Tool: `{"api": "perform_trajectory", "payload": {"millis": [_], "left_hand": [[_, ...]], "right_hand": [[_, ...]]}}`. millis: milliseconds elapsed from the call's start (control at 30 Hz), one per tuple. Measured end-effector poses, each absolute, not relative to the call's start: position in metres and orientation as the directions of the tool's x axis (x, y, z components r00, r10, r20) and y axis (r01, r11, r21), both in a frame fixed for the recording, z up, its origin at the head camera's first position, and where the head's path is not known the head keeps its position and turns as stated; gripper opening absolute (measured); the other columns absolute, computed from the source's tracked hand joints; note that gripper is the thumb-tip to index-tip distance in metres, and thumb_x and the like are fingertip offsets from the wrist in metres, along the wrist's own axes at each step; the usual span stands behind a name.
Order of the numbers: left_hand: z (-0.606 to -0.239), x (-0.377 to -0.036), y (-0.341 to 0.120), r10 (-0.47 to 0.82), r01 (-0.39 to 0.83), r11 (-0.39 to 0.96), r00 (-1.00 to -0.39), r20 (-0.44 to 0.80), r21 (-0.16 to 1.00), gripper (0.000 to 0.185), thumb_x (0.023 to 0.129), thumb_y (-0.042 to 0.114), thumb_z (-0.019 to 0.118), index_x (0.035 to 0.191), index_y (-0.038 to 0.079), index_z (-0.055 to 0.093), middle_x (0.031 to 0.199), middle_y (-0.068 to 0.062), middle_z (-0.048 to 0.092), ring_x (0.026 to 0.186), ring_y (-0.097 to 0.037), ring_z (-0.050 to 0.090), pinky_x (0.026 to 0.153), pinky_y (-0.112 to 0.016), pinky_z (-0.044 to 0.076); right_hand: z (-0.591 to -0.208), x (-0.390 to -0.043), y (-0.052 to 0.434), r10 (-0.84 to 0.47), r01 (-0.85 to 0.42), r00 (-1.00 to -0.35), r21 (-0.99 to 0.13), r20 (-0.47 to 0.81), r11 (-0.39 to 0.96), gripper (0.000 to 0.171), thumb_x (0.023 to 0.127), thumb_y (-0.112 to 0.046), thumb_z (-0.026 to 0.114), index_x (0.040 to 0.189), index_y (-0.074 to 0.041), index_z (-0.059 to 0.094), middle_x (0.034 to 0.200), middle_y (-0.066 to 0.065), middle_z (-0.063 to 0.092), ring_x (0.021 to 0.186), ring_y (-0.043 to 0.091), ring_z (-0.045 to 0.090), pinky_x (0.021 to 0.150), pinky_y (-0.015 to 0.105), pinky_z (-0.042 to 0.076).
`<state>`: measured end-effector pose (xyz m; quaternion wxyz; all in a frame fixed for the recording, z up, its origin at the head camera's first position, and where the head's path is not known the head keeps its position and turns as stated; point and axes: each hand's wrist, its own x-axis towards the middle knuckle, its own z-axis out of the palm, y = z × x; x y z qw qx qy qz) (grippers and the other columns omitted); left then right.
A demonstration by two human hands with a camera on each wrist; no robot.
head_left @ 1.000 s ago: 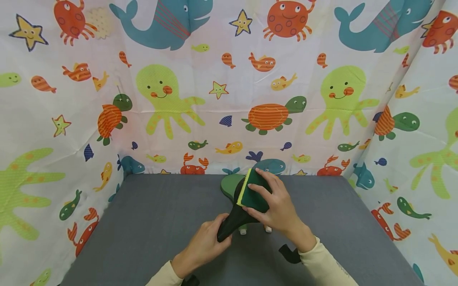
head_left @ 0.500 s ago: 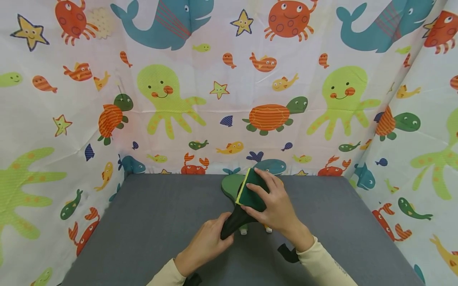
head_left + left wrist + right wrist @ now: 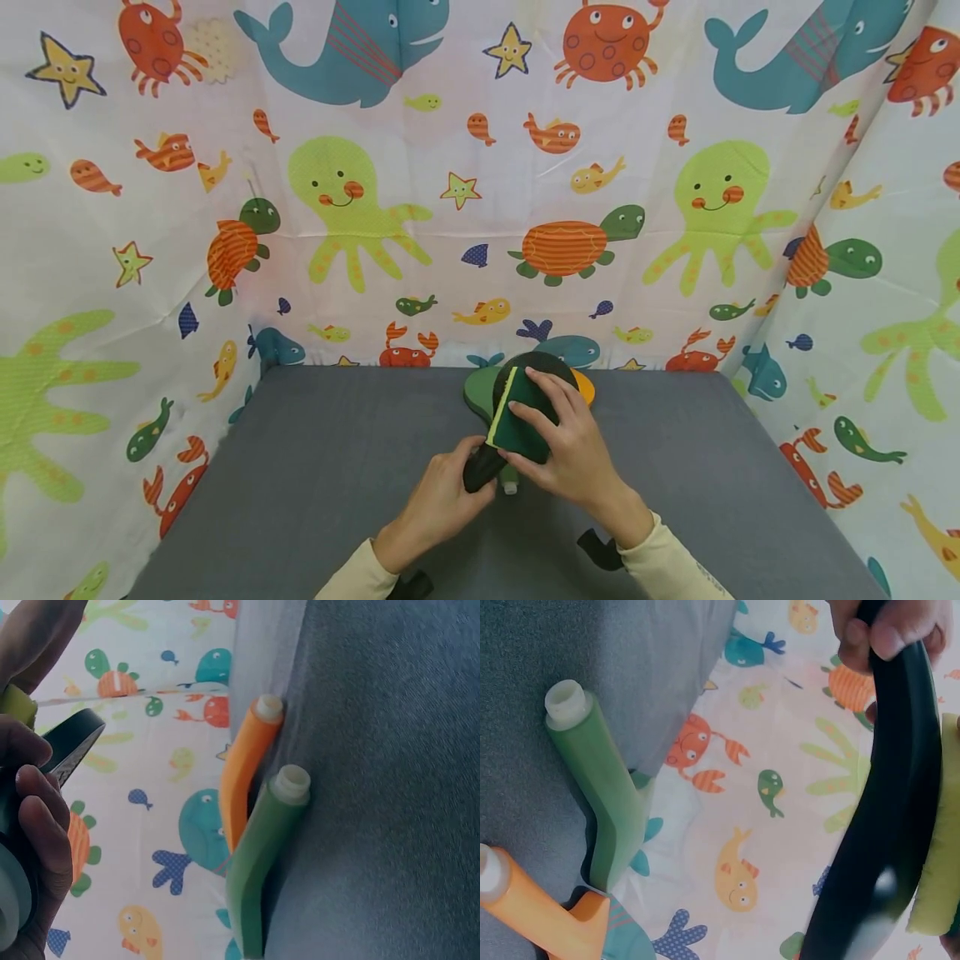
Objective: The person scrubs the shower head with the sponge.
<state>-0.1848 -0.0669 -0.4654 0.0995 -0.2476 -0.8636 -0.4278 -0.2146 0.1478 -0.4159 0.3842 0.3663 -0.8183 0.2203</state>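
Note:
My left hand [image 3: 457, 487] grips the handle of a black paddle [image 3: 550, 365] and holds it tilted above the grey table [image 3: 322, 475]. With its fingers curled over a dark green sponge [image 3: 517, 423] that has a yellow edge, my right hand [image 3: 570, 446] presses the sponge onto the paddle's face. The right wrist view shows the black paddle [image 3: 885, 847] edge-on with the yellow sponge [image 3: 936, 889] against it. In the left wrist view my fingers [image 3: 37, 825] wrap the handle.
A green paddle [image 3: 478, 390] and an orange paddle [image 3: 586, 390] lie on the table behind the black one, their handles [image 3: 259, 847] [image 3: 246, 761] pointing toward me. A sea-animal curtain [image 3: 480, 208] walls the table at the back and both sides.
The sponge has slid down the black paddle toward its handle, which uncovers the paddle's round top. The orange paddle now shows behind my right hand.

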Motion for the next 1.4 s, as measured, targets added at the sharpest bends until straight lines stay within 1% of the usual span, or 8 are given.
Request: {"api": "perform_trajectory", "payload": {"millis": [133, 267, 467, 733, 900, 1067, 1300, 1400], "left_hand": [[-0.463, -0.185, -0.065, 0.31, 0.483, 0.465, -0.874, 0.375, 0.742, 0.045, 0.085, 0.013, 0.07, 0.127, 0.006, 0.056, 0.088, -0.002, 0.071, 0.064, 0.0, 0.059, 0.059, -0.02, 0.049], [-0.459, -0.185, -0.064, 0.291, 0.416, 0.399, -0.903, 0.317, 0.817, 0.046, 0.087, 0.017, 0.069, 0.13, 0.008, 0.055, 0.091, -0.001, 0.073, 0.063, -0.001, 0.06, 0.06, -0.022, 0.05], [-0.451, -0.183, -0.066, 0.261, 0.308, 0.321, -0.938, 0.229, 0.896, 0.049, 0.09, 0.024, 0.068, 0.134, 0.01, 0.052, 0.093, -0.003, 0.072, 0.058, -0.007, 0.062, 0.055, -0.026, 0.052], [-0.446, -0.182, -0.069, 0.229, 0.196, 0.222, -0.963, 0.145, 0.955, 0.048, 0.09, 0.021, 0.07, 0.134, 0.012, 0.052, 0.083, -0.007, 0.066, 0.048, -0.021, 0.059, 0.04, -0.033, 0.05], [-0.443, -0.181, -0.071, 0.203, 0.164, 0.18, -0.971, 0.127, 0.97, 0.051, 0.089, 0.02, 0.071, 0.134, 0.013, 0.051, 0.08, -0.007, 0.063, 0.044, -0.015, 0.055, 0.039, -0.034, 0.049], [-0.442, -0.18, -0.073, 0.197, 0.138, 0.16, -0.975, 0.105, 0.977, 0.052, 0.088, 0.019, 0.072, 0.135, 0.013, 0.05, 0.075, -0.007, 0.06, 0.04, -0.012, 0.05, 0.038, -0.032, 0.048], [-0.441, -0.181, -0.073, 0.215, 0.1, 0.115, -0.974, 0.073, 0.988, 0.052, 0.088, 0.021, 0.073, 0.134, 0.014, 0.05, 0.068, -0.008, 0.058, 0.037, -0.012, 0.047, 0.036, -0.031, 0.045], [-0.441, -0.182, -0.072, 0.227, 0.085, 0.085, -0.972, 0.064, 0.993, 0.049, 0.089, 0.02, 0.072, 0.132, 0.014, 0.051, 0.063, -0.007, 0.057, 0.036, -0.012, 0.046, 0.036, -0.03, 0.044]], "right_hand": [[-0.418, -0.213, 0.148, -0.418, -0.776, -0.414, -0.073, 0.809, 0.627, 0.053, 0.086, -0.062, 0.062, 0.117, -0.02, 0.069, 0.146, 0.017, 0.048, 0.13, 0.036, 0.045, 0.103, 0.058, 0.041], [-0.42, -0.212, 0.149, -0.4, -0.787, -0.375, -0.059, 0.837, 0.614, 0.052, 0.087, -0.061, 0.061, 0.116, -0.019, 0.069, 0.143, 0.019, 0.051, 0.128, 0.037, 0.047, 0.099, 0.059, 0.044], [-0.421, -0.211, 0.154, -0.373, -0.791, -0.343, -0.051, 0.862, 0.609, 0.053, 0.089, -0.06, 0.059, 0.118, -0.017, 0.069, 0.141, 0.021, 0.052, 0.126, 0.039, 0.049, 0.095, 0.059, 0.044], [-0.422, -0.215, 0.167, -0.337, -0.763, -0.357, -0.064, 0.871, 0.643, 0.054, 0.089, -0.06, 0.059, 0.117, -0.016, 0.069, 0.142, 0.021, 0.051, 0.126, 0.04, 0.049, 0.099, 0.051, 0.043], [-0.423, -0.221, 0.177, -0.307, -0.73, -0.392, -0.09, 0.867, 0.677, 0.058, 0.089, -0.064, 0.055, 0.118, -0.015, 0.067, 0.144, 0.02, 0.049, 0.126, 0.039, 0.048, 0.091, 0.057, 0.051], [-0.426, -0.224, 0.183, -0.28, -0.714, -0.423, -0.128, 0.862, 0.688, 0.061, 0.089, -0.065, 0.054, 0.119, -0.013, 0.066, 0.145, 0.02, 0.048, 0.127, 0.039, 0.047, 0.087, 0.061, 0.052], [-0.43, -0.224, 0.178, -0.234, -0.724, -0.417, -0.165, 0.878, 0.67, 0.059, 0.089, -0.062, 0.057, 0.12, -0.013, 0.067, 0.145, 0.021, 0.048, 0.127, 0.039, 0.047, 0.085, 0.062, 0.053], [-0.431, -0.222, 0.172, -0.234, -0.728, -0.4, -0.152, 0.886, 0.669, 0.057, 0.089, -0.061, 0.058, 0.119, -0.013, 0.067, 0.144, 0.021, 0.049, 0.127, 0.038, 0.048, 0.089, 0.057, 0.053]]}}
